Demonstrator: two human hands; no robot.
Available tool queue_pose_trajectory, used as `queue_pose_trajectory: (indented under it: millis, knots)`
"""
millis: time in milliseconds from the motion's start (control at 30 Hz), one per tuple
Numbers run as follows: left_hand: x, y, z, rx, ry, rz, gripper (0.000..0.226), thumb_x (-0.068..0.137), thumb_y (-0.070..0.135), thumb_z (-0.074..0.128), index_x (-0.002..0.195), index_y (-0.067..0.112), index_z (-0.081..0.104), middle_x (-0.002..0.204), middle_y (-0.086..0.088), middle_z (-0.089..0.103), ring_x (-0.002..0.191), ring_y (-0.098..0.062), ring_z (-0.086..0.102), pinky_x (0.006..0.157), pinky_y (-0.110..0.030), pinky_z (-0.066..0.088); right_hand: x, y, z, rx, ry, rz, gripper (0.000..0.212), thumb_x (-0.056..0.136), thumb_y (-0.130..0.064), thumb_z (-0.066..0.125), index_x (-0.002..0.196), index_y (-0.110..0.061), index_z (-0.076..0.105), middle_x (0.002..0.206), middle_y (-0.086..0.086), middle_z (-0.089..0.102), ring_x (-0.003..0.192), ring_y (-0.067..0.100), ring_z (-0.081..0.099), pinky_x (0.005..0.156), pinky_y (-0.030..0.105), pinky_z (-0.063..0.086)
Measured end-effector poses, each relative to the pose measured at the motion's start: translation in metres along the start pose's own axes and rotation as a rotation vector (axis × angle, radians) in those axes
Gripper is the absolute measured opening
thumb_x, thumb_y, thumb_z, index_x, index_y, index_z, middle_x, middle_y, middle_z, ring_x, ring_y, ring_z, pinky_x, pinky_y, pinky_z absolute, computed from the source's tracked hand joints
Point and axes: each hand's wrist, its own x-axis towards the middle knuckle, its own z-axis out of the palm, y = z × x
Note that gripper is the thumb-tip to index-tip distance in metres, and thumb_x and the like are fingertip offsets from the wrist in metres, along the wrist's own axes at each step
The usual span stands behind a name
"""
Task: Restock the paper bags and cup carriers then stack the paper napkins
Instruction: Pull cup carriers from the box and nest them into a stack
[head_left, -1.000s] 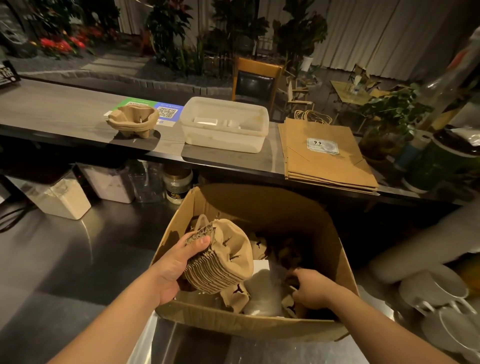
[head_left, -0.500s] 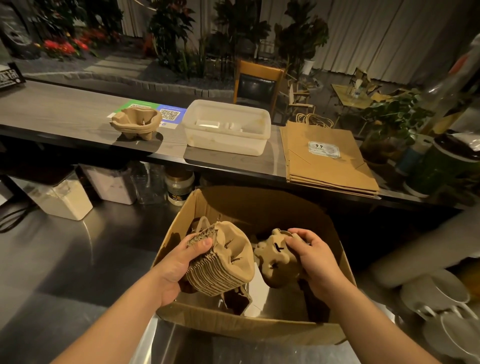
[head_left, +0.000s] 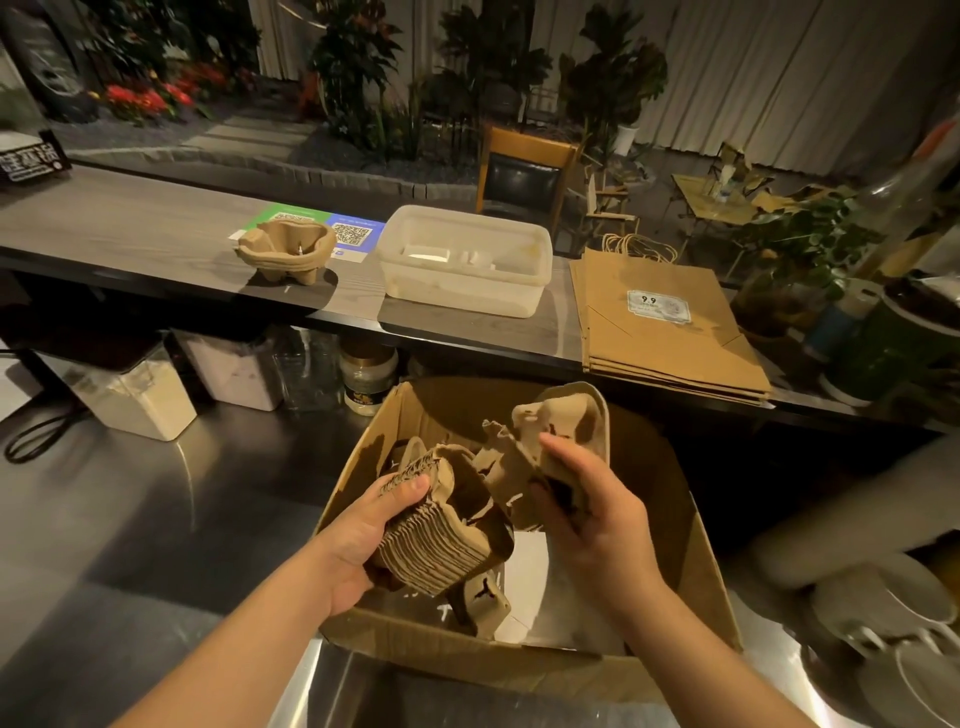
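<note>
Left hand (head_left: 363, 525): your fingers curl round the nested stack of brown moulded-pulp cup carriers (head_left: 436, 535), over the open brown cardboard box (head_left: 696, 545).
Right hand (head_left: 587, 499): your fingers pinch a single brown pulp cup carrier (head_left: 545, 441).
Risk: misaligned cups could jam or tear; the stack may fan apart.
Farther tabletop (head_left: 156, 228): one pulp carrier (head_left: 285, 249), flat brown paper bags (head_left: 665, 322).

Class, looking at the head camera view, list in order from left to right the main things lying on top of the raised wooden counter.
Black sign → cup carriers → QR code card → white plastic tub → stack of paper bags.
</note>
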Motion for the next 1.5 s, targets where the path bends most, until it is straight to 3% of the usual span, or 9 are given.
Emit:
queue_pose_trajectory:
  millis: [167, 367, 500, 600, 700, 833, 967, 1167, 1500]
  knots:
    - [-0.001, 0.0, 0.0, -0.056, 0.008, -0.032, 0.082, 0.064, 0.061, 0.085, 0.135, 0.027, 0.062, 0.12, -0.017, 0.075, 0.118, -0.042, 0.065, 0.104, -0.058, 0.05, -0.002, -0.004, 0.015, -0.271, -0.154, -0.318, 0.069, 0.092, -0.014, 0.069, 0.147, -0.041, 0.037, 0.133, 0.002, 0.057, 0.115, 0.016, 0.06, 0.084, 0.031, 0.062]
    - [-0.006, 0.003, 0.001, -0.102, 0.053, -0.029, 0.078, 0.064, 0.058, 0.076, 0.13, 0.02, 0.065, 0.112, -0.018, 0.077, 0.114, -0.042, 0.067, 0.098, -0.054, 0.054, -0.001, -0.031, 0.02, -0.103, -0.387, -0.114, 0.059, 0.102, -0.033, 0.053, 0.138, -0.072, 0.026, 0.139, -0.022, 0.047, 0.127, 0.001, 0.048, 0.101, 0.03, 0.053]
    - [-0.005, 0.003, 0.002, -0.094, 0.07, 0.003, 0.075, 0.062, 0.056, 0.083, 0.128, 0.024, 0.065, 0.111, -0.015, 0.078, 0.113, -0.041, 0.068, 0.104, -0.062, 0.051, 0.006, -0.047, 0.018, 0.24, -0.225, 0.058, 0.062, 0.096, -0.011, 0.058, 0.136, -0.056, 0.04, 0.128, -0.035, 0.051, 0.126, 0.003, 0.054, 0.099, 0.033, 0.055]
    - [0.0, 0.001, -0.001, -0.09, 0.067, 0.018, 0.089, 0.052, 0.059, 0.095, 0.13, 0.029, 0.064, 0.116, -0.014, 0.077, 0.115, -0.04, 0.069, 0.105, -0.066, 0.049, 0.019, -0.052, 0.007, 0.358, -0.19, 0.154, 0.071, 0.093, 0.004, 0.06, 0.141, -0.041, 0.032, 0.117, -0.037, 0.054, 0.121, 0.0, 0.056, 0.095, 0.023, 0.053]
    - [0.001, 0.0, -0.001, -0.099, 0.047, 0.03, 0.103, 0.046, 0.062, 0.098, 0.135, 0.028, 0.06, 0.123, -0.016, 0.074, 0.118, -0.04, 0.068, 0.106, -0.065, 0.049, 0.033, -0.055, -0.004, 0.278, -0.14, 0.225, 0.051, 0.099, -0.008, 0.061, 0.133, -0.041, 0.041, 0.109, -0.037, 0.059, 0.11, -0.006, 0.061, 0.088, 0.023, 0.058]
    - [-0.001, 0.0, -0.003, -0.085, 0.021, 0.057, 0.087, 0.064, 0.06, 0.091, 0.137, 0.027, 0.057, 0.123, -0.015, 0.074, 0.117, -0.038, 0.068, 0.103, -0.058, 0.052, 0.048, -0.054, -0.014, 0.085, -0.15, 0.377, 0.031, 0.094, -0.013, 0.07, 0.104, -0.041, 0.06, 0.096, -0.017, 0.067, 0.087, 0.008, 0.069, 0.066, 0.026, 0.063]
    - [-0.002, -0.001, -0.002, -0.004, -0.004, 0.082, 0.108, 0.044, 0.067, 0.096, 0.138, 0.03, 0.055, 0.122, -0.013, 0.074, 0.116, -0.037, 0.069, 0.107, -0.062, 0.049, 0.066, -0.052, -0.025, -0.218, -0.286, 0.4, 0.024, 0.093, -0.013, 0.073, 0.098, -0.035, 0.064, 0.094, -0.009, 0.068, 0.076, 0.011, 0.071, 0.058, 0.02, 0.059]
    - [-0.002, -0.001, 0.0, 0.004, -0.018, 0.116, 0.12, 0.031, 0.065, 0.099, 0.137, 0.031, 0.055, 0.118, -0.012, 0.076, 0.115, -0.036, 0.07, 0.105, -0.056, 0.052, 0.081, -0.063, -0.017, -0.611, -0.476, 0.344, 0.005, 0.097, -0.027, 0.066, 0.1, -0.03, 0.065, 0.088, -0.008, 0.064, 0.08, 0.011, 0.064, 0.074, 0.027, 0.061]
    - [-0.005, 0.001, 0.001, 0.001, -0.058, 0.175, 0.121, 0.03, 0.064, 0.1, 0.137, 0.03, 0.054, 0.118, -0.01, 0.076, 0.113, -0.032, 0.071, 0.102, -0.052, 0.054, 0.069, -0.059, 0.022, -0.477, -0.499, 0.359, 0.042, 0.103, -0.025, 0.055, 0.141, -0.029, 0.038, 0.106, -0.006, 0.065, 0.081, 0.011, 0.068, 0.071, 0.027, 0.063]
